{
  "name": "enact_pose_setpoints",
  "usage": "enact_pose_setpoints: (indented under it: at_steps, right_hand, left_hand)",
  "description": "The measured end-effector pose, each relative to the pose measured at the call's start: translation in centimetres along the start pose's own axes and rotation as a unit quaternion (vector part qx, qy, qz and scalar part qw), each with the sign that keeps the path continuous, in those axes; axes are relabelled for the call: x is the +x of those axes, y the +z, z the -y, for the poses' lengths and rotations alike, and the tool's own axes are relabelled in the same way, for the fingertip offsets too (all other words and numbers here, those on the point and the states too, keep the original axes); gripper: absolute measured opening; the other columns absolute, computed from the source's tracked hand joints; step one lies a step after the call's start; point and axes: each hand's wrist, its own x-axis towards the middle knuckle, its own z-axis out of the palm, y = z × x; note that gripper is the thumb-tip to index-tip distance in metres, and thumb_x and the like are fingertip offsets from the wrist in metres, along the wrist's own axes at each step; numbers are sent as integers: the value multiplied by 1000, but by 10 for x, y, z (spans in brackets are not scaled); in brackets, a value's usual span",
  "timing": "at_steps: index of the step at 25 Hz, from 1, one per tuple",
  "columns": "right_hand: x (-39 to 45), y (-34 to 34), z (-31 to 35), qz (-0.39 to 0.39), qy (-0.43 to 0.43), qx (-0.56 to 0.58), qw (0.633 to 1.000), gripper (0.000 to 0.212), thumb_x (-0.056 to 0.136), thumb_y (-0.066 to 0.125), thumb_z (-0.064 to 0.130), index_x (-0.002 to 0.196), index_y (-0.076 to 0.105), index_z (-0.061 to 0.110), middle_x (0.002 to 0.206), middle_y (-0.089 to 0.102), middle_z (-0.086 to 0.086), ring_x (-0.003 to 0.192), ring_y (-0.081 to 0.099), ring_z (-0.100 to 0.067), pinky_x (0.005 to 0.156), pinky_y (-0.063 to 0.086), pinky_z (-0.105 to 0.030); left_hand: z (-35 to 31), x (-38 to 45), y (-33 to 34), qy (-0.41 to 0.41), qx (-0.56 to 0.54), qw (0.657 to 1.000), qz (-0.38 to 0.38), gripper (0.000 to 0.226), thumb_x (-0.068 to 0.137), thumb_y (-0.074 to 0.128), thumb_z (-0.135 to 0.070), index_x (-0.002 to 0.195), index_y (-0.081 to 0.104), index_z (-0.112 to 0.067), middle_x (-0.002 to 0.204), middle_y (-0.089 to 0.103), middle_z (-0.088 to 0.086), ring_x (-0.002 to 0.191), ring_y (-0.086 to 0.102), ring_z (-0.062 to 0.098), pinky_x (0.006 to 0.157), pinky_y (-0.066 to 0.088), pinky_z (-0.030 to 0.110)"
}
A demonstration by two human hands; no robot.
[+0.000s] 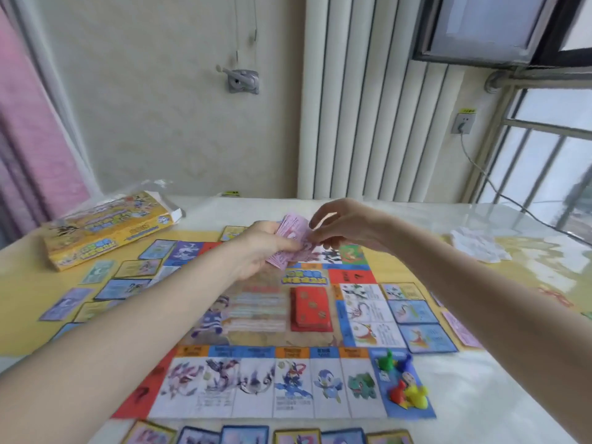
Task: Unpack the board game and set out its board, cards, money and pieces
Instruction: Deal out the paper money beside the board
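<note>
Both hands pinch the pink money (a fanned, printed wad).

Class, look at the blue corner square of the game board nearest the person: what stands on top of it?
Four playing pieces stand on the blue corner square: green piece, blue piece, red piece and yellow piece. They cover much of the square's printed picture, so it cannot be read.

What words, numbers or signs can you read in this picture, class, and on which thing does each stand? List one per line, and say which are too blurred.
Nothing can be quoted with certainty.
Game box: coloured title print, blurred.
Board: blue title panel and square headings, too blurred; red squares bear what look like black question marks.
Pink notes held by the left hand and right hand: print too small.
Red card stack: round marks, unreadable.
Wall socket: yellow sticker, unreadable.
</note>
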Motion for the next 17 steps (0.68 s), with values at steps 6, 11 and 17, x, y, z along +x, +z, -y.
enact_pose_setpoints:
  at_steps: [6, 11, 17]
  right_hand:
    - [137, 35, 5, -163, 33, 14, 986, 21, 72, 69, -5, 82, 55, 7, 58, 50, -7, 47, 47, -16, 48, 37, -24]
    - [197, 85, -20, -233, 53, -70, 968, 28, 67, 74, 2, 94, 65, 4, 88, 65, -13, 90, 59, -28, 71, 47, -30]
    - [207, 96, -28, -233, 69, -284, 928, 21, 84, 53, 5, 102, 65, 4, 106, 65, -16, 100, 59, -32, 77, 47, -32]
  left_hand:
    - [2, 43, -107, -9, -114, 983, -145, 17, 95, 44, -2, 84, 56, -7, 48, 63, 0, 39, 56, 5, 53, 45, 21]
    - [13, 54, -136, -53, -178, 974, -132, 20, 99, 34, -9, 91, 52, -4, 69, 62, 12, 52, 58, 15, 47, 49, 19]
    - [17, 40, -149, -14, -138, 982, -126, 15, 91, 42, 12, 89, 55, 4, 73, 68, 17, 59, 68, 21, 59, 57, 29]
